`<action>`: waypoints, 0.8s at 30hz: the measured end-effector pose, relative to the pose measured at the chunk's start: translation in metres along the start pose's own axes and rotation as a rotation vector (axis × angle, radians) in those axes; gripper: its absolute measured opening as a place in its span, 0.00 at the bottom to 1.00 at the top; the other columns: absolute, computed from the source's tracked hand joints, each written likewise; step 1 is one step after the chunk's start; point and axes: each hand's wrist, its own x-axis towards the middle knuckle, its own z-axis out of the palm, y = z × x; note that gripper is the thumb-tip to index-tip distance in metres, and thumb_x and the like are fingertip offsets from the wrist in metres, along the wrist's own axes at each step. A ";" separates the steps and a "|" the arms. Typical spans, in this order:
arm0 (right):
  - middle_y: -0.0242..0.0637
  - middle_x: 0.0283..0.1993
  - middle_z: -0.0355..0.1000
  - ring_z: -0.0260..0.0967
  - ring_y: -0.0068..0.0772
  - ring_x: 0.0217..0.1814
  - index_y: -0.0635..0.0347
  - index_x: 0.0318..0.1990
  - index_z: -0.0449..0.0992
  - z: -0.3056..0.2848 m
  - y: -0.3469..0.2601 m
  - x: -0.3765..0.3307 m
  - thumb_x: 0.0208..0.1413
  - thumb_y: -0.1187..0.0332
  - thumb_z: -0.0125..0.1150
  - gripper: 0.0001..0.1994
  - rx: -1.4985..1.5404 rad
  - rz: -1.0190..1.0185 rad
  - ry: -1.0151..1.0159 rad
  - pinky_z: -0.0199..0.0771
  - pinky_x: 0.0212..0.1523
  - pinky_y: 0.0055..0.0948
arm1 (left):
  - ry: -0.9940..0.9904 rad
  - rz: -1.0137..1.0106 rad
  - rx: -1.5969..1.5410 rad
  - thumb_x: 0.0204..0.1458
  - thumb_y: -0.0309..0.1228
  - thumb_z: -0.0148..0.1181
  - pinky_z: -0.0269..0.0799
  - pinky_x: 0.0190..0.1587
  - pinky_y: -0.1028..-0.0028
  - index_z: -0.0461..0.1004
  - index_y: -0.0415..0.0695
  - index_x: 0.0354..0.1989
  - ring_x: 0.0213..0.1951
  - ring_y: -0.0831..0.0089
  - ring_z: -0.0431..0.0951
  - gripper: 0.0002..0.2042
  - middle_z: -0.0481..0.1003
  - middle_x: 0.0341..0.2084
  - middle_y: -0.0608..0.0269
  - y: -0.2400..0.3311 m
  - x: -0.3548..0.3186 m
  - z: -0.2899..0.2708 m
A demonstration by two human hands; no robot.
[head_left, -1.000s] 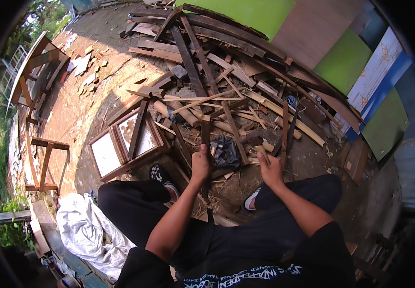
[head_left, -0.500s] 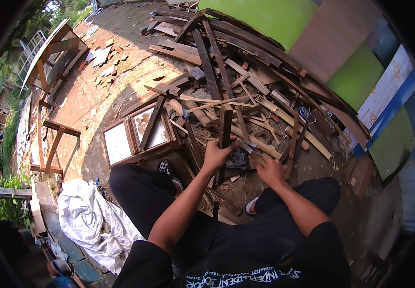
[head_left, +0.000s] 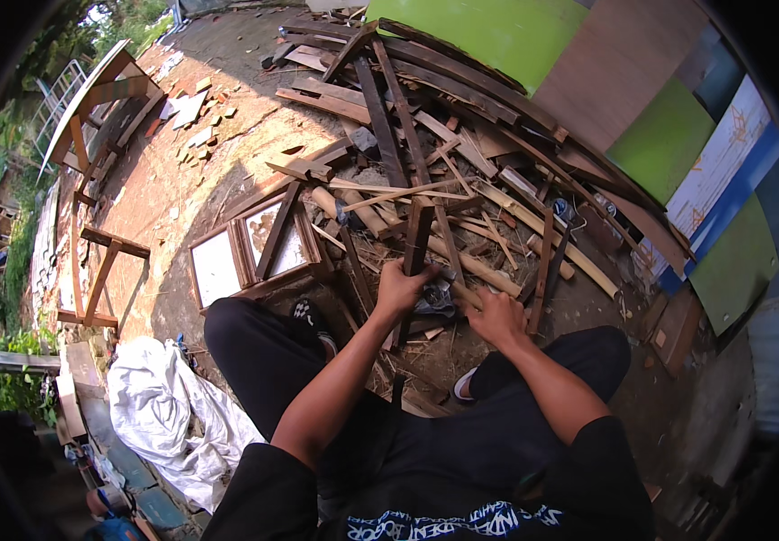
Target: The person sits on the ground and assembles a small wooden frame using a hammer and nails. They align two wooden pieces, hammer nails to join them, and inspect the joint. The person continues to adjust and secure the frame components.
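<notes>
My left hand [head_left: 400,290] grips a dark wooden strip [head_left: 415,245] held upright in front of me, its top end rising over the scrap pile. My right hand [head_left: 495,316] is closed around a wooden handle [head_left: 458,290] that points toward the strip; the tool's head is hidden behind the left hand. Both hands are close together above my knees, just in front of a heap of broken wooden slats and boards [head_left: 443,171]. I sit low with my dark trousers and shoes [head_left: 308,316] toward the pile.
A wooden frame with two pale panels [head_left: 245,252] lies left of the pile. A white crumpled sheet [head_left: 159,415] is on the ground at lower left. Wooden trestles [head_left: 92,270] stand at left. Green, brown and blue panels [head_left: 669,135] lean at right.
The left hand has raised the dark strip more upright. The right hand has come closer to the left, holding the handle. The view has shifted slightly.
</notes>
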 end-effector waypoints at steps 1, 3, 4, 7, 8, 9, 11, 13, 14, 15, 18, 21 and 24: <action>0.54 0.32 0.80 0.81 0.56 0.40 0.62 0.43 0.80 -0.002 0.000 0.000 0.60 0.39 0.59 0.29 0.002 0.010 -0.011 0.79 0.45 0.53 | -0.010 0.013 0.010 0.54 0.32 0.71 0.72 0.33 0.74 0.84 0.36 0.34 0.29 0.81 0.79 0.10 0.83 0.26 0.65 0.002 -0.002 0.002; 0.54 0.33 0.80 0.81 0.58 0.41 0.62 0.44 0.80 -0.005 -0.002 0.000 0.60 0.39 0.59 0.30 0.011 0.046 -0.029 0.79 0.46 0.53 | 0.002 0.038 0.049 0.54 0.33 0.72 0.71 0.32 0.74 0.83 0.36 0.32 0.28 0.82 0.77 0.11 0.82 0.24 0.65 -0.001 -0.003 0.005; 0.54 0.33 0.80 0.81 0.58 0.41 0.63 0.44 0.80 -0.006 -0.003 0.001 0.60 0.38 0.59 0.30 0.015 0.062 -0.038 0.79 0.46 0.53 | 0.023 0.049 0.078 0.54 0.34 0.72 0.71 0.31 0.74 0.83 0.36 0.31 0.27 0.82 0.77 0.12 0.81 0.23 0.65 -0.005 -0.004 0.006; 0.55 0.37 0.81 0.80 0.59 0.45 0.61 0.45 0.82 0.003 0.014 0.008 0.60 0.37 0.59 0.31 0.060 0.239 -0.078 0.79 0.48 0.52 | 0.071 -0.007 0.112 0.53 0.37 0.74 0.69 0.29 0.72 0.82 0.36 0.29 0.25 0.82 0.74 0.14 0.79 0.21 0.66 0.004 -0.002 0.011; 0.56 0.36 0.81 0.80 0.59 0.44 0.62 0.43 0.83 0.011 0.024 0.011 0.59 0.37 0.59 0.31 0.104 0.292 -0.051 0.78 0.47 0.52 | 0.082 -0.040 0.115 0.52 0.38 0.74 0.69 0.29 0.72 0.81 0.36 0.29 0.24 0.82 0.74 0.15 0.78 0.21 0.66 0.011 -0.001 0.013; 0.56 0.35 0.80 0.80 0.59 0.43 0.62 0.41 0.84 0.021 0.034 0.015 0.58 0.37 0.60 0.31 0.149 0.336 -0.025 0.78 0.46 0.52 | 0.087 -0.063 0.083 0.52 0.39 0.74 0.68 0.28 0.72 0.81 0.36 0.29 0.24 0.81 0.74 0.16 0.78 0.20 0.66 0.010 0.002 0.012; 0.57 0.37 0.80 0.80 0.59 0.45 0.61 0.42 0.84 0.031 0.047 0.020 0.58 0.37 0.60 0.31 0.216 0.412 -0.023 0.77 0.47 0.52 | 0.103 -0.110 0.020 0.52 0.40 0.75 0.67 0.27 0.72 0.81 0.36 0.28 0.23 0.80 0.73 0.17 0.77 0.20 0.67 -0.008 0.012 0.006; 0.57 0.44 0.80 0.78 0.59 0.51 0.56 0.47 0.84 0.035 0.055 0.024 0.59 0.37 0.58 0.30 0.258 0.482 -0.071 0.76 0.51 0.52 | 0.076 -0.283 0.036 0.50 0.41 0.76 0.68 0.29 0.71 0.82 0.37 0.28 0.24 0.78 0.74 0.17 0.79 0.22 0.67 -0.045 0.022 -0.001; 0.57 0.42 0.80 0.78 0.60 0.50 0.58 0.45 0.84 0.037 0.060 0.024 0.59 0.37 0.59 0.30 0.332 0.488 -0.057 0.75 0.51 0.52 | 0.055 -0.356 0.035 0.50 0.41 0.77 0.68 0.30 0.71 0.82 0.37 0.28 0.25 0.78 0.75 0.17 0.79 0.23 0.66 -0.060 0.023 -0.001; 0.57 0.41 0.80 0.78 0.60 0.50 0.58 0.44 0.84 0.041 0.068 0.026 0.59 0.37 0.59 0.29 0.338 0.477 -0.038 0.75 0.51 0.52 | 0.034 -0.427 0.036 0.49 0.41 0.77 0.68 0.31 0.71 0.82 0.37 0.29 0.26 0.78 0.75 0.17 0.80 0.24 0.66 -0.077 0.025 -0.001; 0.56 0.36 0.80 0.79 0.60 0.45 0.60 0.39 0.84 0.054 0.083 0.027 0.58 0.38 0.60 0.29 0.360 0.446 0.022 0.75 0.46 0.51 | 0.013 -0.523 -0.082 0.48 0.37 0.78 0.70 0.34 0.70 0.83 0.36 0.32 0.29 0.74 0.77 0.15 0.82 0.28 0.63 -0.123 0.029 -0.003; 0.54 0.29 0.79 0.80 0.57 0.37 0.63 0.32 0.84 0.058 0.090 0.027 0.58 0.38 0.61 0.31 0.387 0.428 0.066 0.75 0.39 0.49 | 0.026 -0.562 -0.006 0.48 0.31 0.76 0.71 0.36 0.70 0.84 0.36 0.35 0.30 0.74 0.78 0.12 0.82 0.29 0.61 -0.135 0.035 -0.001; 0.52 0.27 0.78 0.80 0.56 0.34 0.63 0.33 0.84 0.064 0.096 0.032 0.59 0.39 0.61 0.30 0.400 0.428 0.043 0.74 0.37 0.48 | 0.063 -0.515 0.107 0.48 0.29 0.75 0.71 0.37 0.69 0.85 0.39 0.37 0.32 0.73 0.79 0.10 0.83 0.32 0.60 -0.142 0.041 0.000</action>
